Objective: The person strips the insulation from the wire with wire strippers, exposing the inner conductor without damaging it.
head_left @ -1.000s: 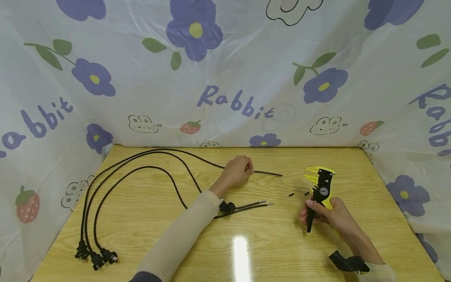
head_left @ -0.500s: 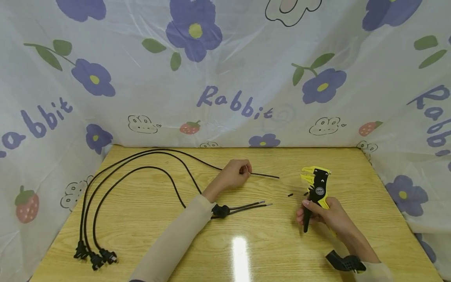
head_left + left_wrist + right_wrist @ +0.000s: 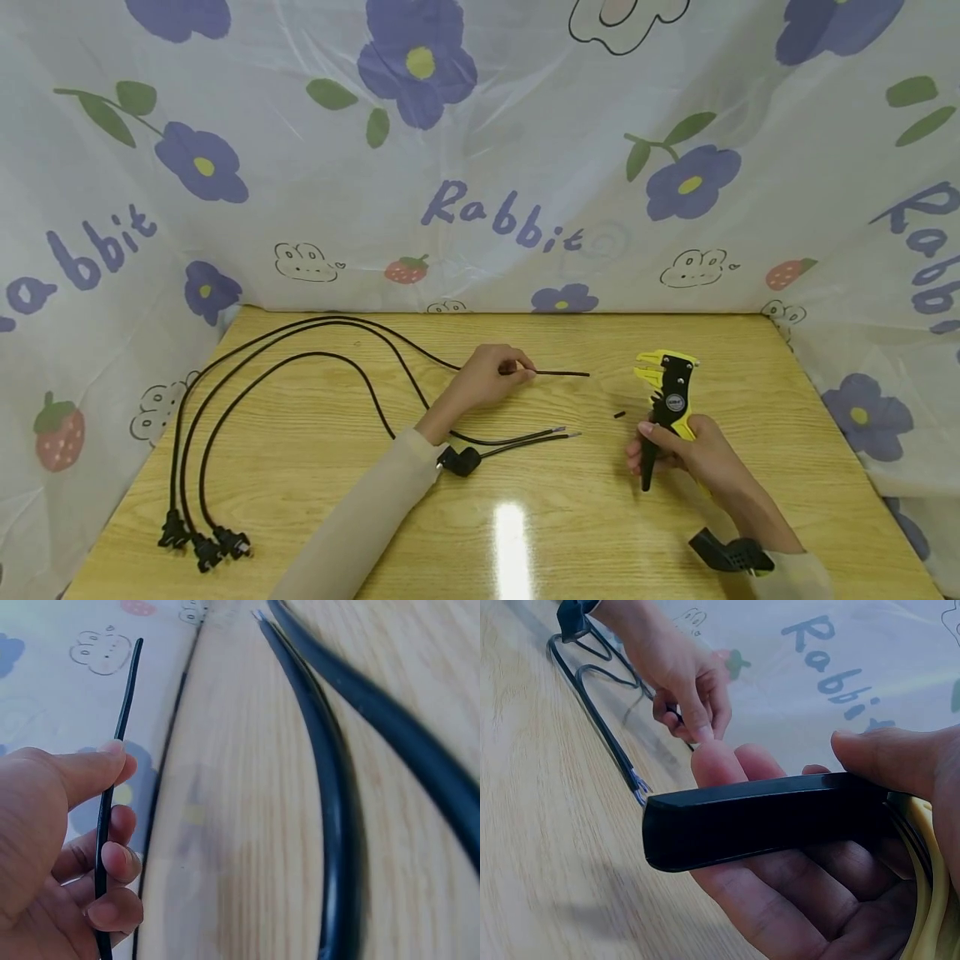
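Observation:
My left hand [image 3: 491,373] pinches a black power cord [image 3: 562,373] between thumb and forefinger, close to its cut end. In the left wrist view the other fingers curl loosely round the same cord [image 3: 129,690], whose tip sticks up past the thumb and shows no bare wire. My right hand [image 3: 690,454] holds a yellow and black wire stripper [image 3: 675,392] by its handles, its head facing left toward the cord's end. The black handle [image 3: 765,821] lies across the fingers in the right wrist view, and the stripper's head is out of that view.
Two more black cords [image 3: 517,440] lie nearer, their stripped ends [image 3: 573,434] pointing right. Several plugs [image 3: 206,550] sit together at the table's front left. A small black offcut [image 3: 619,414] lies on the wooden table [image 3: 600,517]. A printed curtain [image 3: 495,150] encloses the back and sides.
My left hand has moved slightly left and nearer, with its fingers opening to a pinch on the cord. The right hand has shifted a little left with the wire stripper, now covering one offcut.

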Tool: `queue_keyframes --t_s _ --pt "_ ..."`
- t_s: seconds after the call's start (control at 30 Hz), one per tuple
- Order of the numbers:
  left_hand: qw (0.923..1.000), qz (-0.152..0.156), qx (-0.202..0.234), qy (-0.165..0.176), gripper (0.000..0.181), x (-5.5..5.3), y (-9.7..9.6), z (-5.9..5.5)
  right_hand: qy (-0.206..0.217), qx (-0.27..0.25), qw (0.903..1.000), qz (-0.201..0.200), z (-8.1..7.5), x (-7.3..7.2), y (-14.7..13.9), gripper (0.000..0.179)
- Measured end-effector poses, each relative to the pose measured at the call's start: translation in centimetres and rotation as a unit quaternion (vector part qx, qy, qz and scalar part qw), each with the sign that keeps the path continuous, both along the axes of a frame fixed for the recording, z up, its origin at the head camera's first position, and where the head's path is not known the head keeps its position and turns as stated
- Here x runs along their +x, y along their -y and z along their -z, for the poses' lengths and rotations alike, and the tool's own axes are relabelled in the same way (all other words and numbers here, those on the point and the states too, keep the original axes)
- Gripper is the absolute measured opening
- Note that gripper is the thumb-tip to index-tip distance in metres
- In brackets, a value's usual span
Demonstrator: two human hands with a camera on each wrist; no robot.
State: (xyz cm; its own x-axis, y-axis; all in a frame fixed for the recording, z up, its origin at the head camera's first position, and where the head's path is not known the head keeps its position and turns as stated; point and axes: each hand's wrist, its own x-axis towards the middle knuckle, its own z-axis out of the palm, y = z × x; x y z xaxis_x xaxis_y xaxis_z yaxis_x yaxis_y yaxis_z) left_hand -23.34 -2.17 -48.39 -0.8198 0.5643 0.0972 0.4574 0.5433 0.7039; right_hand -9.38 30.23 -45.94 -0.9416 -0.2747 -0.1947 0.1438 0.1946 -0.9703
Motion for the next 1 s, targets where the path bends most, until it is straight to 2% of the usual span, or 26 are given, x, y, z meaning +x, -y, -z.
queue_keyframes --t_s 0.33,0.6,1.0 --pt "0.9979 -0.018 0.057 -0.023 0.017 1.5 1.8 -1.7 -0.006 -0.01 0.9999 -0.01 -0.3 -0.5 0.7 0.052" --pt "0.9964 -0.03 0.072 -0.035 0.017 2.7 3.0 -3.2 -0.002 -0.023 0.9996 -0.015 -0.5 -0.7 1.5 0.053" --pt "0.9937 -0.033 0.094 -0.051 0.017 4.0 4.3 -4.4 -0.003 -0.024 0.9986 -0.047 -0.7 -1.1 2.8 0.051"
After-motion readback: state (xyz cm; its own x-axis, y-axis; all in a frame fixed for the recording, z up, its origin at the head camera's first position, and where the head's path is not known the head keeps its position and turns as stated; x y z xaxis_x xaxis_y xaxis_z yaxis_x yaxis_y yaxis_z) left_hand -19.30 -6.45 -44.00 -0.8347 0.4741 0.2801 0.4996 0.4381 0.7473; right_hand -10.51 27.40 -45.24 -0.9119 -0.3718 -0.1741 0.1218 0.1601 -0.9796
